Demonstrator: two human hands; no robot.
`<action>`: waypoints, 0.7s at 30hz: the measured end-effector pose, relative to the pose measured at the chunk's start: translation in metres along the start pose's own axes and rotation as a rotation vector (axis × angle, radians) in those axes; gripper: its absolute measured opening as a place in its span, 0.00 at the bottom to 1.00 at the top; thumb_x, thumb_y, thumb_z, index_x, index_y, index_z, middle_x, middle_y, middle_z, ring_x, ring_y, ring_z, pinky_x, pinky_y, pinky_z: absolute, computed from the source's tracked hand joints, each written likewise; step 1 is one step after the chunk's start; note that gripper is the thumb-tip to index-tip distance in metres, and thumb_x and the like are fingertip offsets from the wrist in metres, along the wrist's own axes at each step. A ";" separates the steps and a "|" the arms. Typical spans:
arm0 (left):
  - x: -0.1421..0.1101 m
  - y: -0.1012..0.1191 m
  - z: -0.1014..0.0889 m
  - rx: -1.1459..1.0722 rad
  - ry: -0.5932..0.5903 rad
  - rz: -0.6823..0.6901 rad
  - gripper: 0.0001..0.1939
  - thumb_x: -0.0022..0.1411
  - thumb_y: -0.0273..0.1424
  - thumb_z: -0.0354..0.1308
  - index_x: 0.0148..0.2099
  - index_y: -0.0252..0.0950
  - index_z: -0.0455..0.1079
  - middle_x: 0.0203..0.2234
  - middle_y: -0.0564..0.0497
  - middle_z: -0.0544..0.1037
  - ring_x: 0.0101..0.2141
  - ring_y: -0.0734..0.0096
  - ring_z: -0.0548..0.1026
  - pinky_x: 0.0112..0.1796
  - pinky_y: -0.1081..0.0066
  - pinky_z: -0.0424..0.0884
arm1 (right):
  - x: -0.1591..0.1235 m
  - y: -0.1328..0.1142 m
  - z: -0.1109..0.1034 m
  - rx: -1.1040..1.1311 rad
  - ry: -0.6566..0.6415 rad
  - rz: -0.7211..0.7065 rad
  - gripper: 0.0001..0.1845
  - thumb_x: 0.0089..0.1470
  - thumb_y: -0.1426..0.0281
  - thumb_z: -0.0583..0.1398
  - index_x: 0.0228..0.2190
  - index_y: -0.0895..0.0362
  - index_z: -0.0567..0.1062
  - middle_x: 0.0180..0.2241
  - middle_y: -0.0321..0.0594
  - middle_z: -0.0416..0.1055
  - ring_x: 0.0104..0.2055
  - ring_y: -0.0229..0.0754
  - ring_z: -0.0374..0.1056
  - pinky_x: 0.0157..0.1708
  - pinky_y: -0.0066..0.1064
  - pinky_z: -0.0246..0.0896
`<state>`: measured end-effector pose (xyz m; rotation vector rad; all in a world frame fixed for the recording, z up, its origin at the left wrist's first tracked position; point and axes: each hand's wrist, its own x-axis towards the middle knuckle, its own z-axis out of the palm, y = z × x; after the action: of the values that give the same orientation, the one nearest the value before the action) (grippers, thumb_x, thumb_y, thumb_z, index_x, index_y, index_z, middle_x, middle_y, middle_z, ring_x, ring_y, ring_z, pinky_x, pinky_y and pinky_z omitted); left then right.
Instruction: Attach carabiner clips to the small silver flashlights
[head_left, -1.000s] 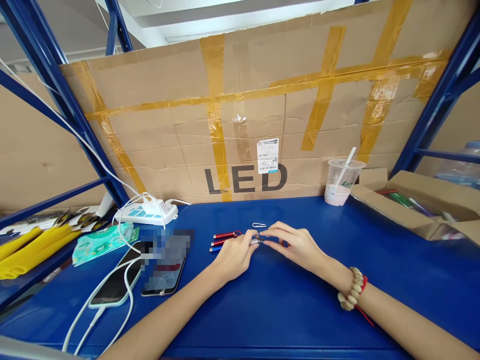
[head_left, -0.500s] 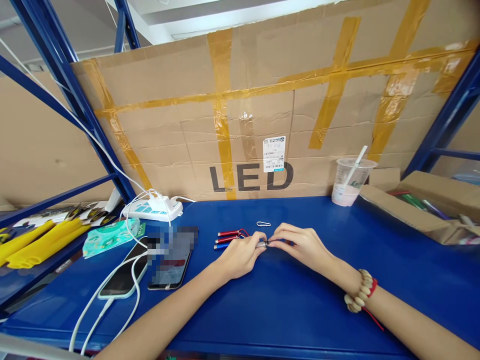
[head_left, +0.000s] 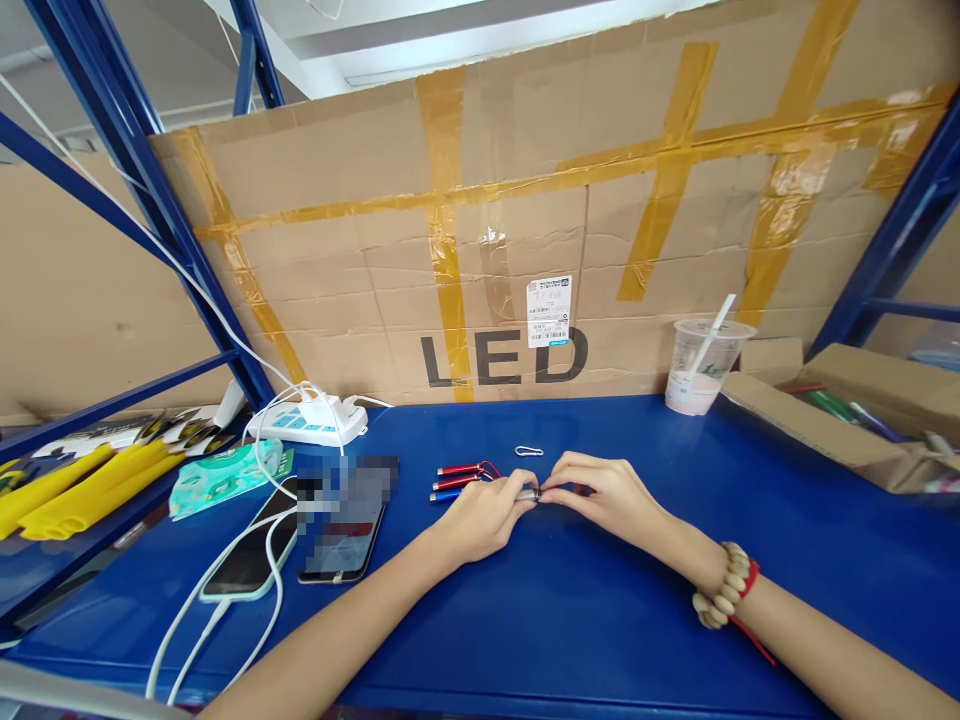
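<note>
My left hand (head_left: 484,512) is closed around a small silver tube (head_left: 529,495), with one end sticking out between thumb and fingers. At that exposed end, the thumb and fingertips of my right hand (head_left: 600,490) are pinched together by its dark tip. Exactly what the right fingertips grip there is too small to make out. Two red tubes (head_left: 459,470) with a red cord and a blue tube (head_left: 445,495) lie just left of my left hand, which partly covers them. Beyond both hands rests a silver carabiner clip (head_left: 529,451).
Two phones (head_left: 346,540) with white cables lie to the left, near a power strip (head_left: 307,422) and a green packet (head_left: 225,478). A plastic cup (head_left: 697,370) with a straw and an open cardboard box (head_left: 817,430) stand at the right. Taped cardboard (head_left: 360,300) rises behind.
The view has shifted slightly, so everything appears a little lower. Both hands keep the same hold at the silver tube, with slightly more of it showing between them.
</note>
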<state>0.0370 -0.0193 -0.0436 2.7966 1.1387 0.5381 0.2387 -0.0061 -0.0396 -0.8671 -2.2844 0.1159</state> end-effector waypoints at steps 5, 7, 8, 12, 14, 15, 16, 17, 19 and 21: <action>0.001 -0.001 0.002 0.031 0.001 0.013 0.08 0.67 0.28 0.39 0.46 0.36 0.54 0.35 0.49 0.75 0.33 0.68 0.75 0.30 0.74 0.67 | -0.001 0.001 0.000 -0.018 -0.025 0.006 0.17 0.55 0.56 0.53 0.29 0.53 0.76 0.30 0.35 0.72 0.25 0.32 0.66 0.24 0.23 0.57; 0.001 -0.002 0.003 0.041 0.005 0.014 0.08 0.66 0.28 0.39 0.46 0.36 0.54 0.35 0.49 0.75 0.33 0.68 0.75 0.30 0.73 0.67 | -0.001 0.001 0.000 -0.024 -0.041 0.010 0.17 0.55 0.56 0.53 0.29 0.53 0.76 0.30 0.35 0.72 0.25 0.32 0.66 0.24 0.23 0.57; 0.001 -0.003 0.004 0.046 0.006 0.013 0.08 0.66 0.28 0.39 0.46 0.35 0.54 0.35 0.50 0.75 0.33 0.68 0.75 0.30 0.73 0.67 | -0.001 0.001 0.000 -0.023 -0.048 0.013 0.17 0.54 0.56 0.54 0.29 0.53 0.76 0.30 0.35 0.72 0.24 0.32 0.66 0.23 0.23 0.57; 0.001 -0.003 0.004 0.072 0.005 0.006 0.08 0.67 0.28 0.40 0.47 0.36 0.54 0.35 0.50 0.75 0.33 0.68 0.75 0.30 0.73 0.67 | -0.001 0.002 0.001 -0.009 -0.072 0.025 0.15 0.53 0.57 0.56 0.31 0.53 0.76 0.31 0.34 0.72 0.23 0.31 0.64 0.23 0.23 0.56; 0.001 -0.004 0.004 0.081 0.009 0.007 0.08 0.67 0.29 0.40 0.47 0.36 0.54 0.35 0.50 0.75 0.34 0.68 0.75 0.30 0.73 0.66 | -0.001 0.002 0.001 -0.010 -0.076 0.028 0.14 0.54 0.58 0.55 0.31 0.53 0.76 0.31 0.34 0.72 0.23 0.31 0.64 0.23 0.22 0.56; 0.001 -0.004 0.005 0.082 0.015 0.008 0.08 0.67 0.29 0.39 0.47 0.36 0.54 0.36 0.50 0.75 0.34 0.68 0.75 0.30 0.73 0.66 | -0.002 0.002 0.001 -0.008 -0.077 0.030 0.13 0.55 0.59 0.55 0.31 0.53 0.76 0.31 0.34 0.72 0.24 0.31 0.65 0.23 0.22 0.56; 0.001 -0.004 0.005 0.080 0.023 0.011 0.08 0.67 0.30 0.39 0.47 0.36 0.54 0.36 0.50 0.75 0.34 0.68 0.75 0.30 0.73 0.66 | -0.002 0.002 0.001 -0.006 -0.078 0.029 0.13 0.55 0.60 0.55 0.31 0.53 0.76 0.31 0.34 0.72 0.24 0.31 0.65 0.23 0.22 0.56; 0.001 -0.005 0.006 0.078 0.030 0.015 0.08 0.67 0.30 0.39 0.47 0.36 0.54 0.36 0.50 0.75 0.34 0.68 0.75 0.29 0.74 0.66 | -0.002 0.002 0.001 -0.004 -0.079 0.026 0.13 0.55 0.60 0.55 0.31 0.53 0.76 0.31 0.34 0.72 0.25 0.31 0.65 0.23 0.22 0.56; 0.001 -0.006 0.007 0.074 0.037 0.024 0.08 0.68 0.30 0.39 0.47 0.36 0.54 0.37 0.50 0.74 0.34 0.68 0.75 0.29 0.74 0.66 | -0.002 0.002 0.001 0.000 -0.078 0.020 0.13 0.55 0.61 0.55 0.31 0.53 0.76 0.31 0.35 0.72 0.26 0.32 0.66 0.24 0.22 0.56; 0.000 -0.007 0.008 0.074 0.033 0.033 0.08 0.68 0.30 0.39 0.47 0.36 0.54 0.36 0.51 0.74 0.34 0.69 0.74 0.30 0.74 0.66 | -0.001 0.002 0.000 0.002 -0.078 0.016 0.13 0.56 0.61 0.54 0.30 0.53 0.76 0.31 0.35 0.72 0.26 0.32 0.66 0.25 0.23 0.56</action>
<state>0.0354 -0.0135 -0.0521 2.8843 1.1435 0.5579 0.2400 -0.0052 -0.0412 -0.8941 -2.3499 0.1614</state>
